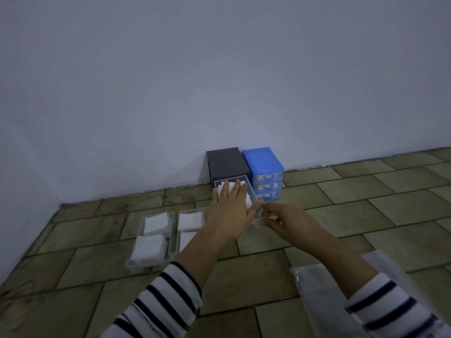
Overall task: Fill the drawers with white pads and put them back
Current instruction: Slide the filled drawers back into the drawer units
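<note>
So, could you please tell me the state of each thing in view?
Clear drawer: partly inside black cabinet, holding pads.
Left hand: flat on its pads.
Right hand: pinching its front.
Two floor drawers: out, filled.
Blue cabinet: drawers in.

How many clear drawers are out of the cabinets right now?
3. One lies far left on the floor, one beside it, and one is partly inside the black cabinet under the hands.
</note>
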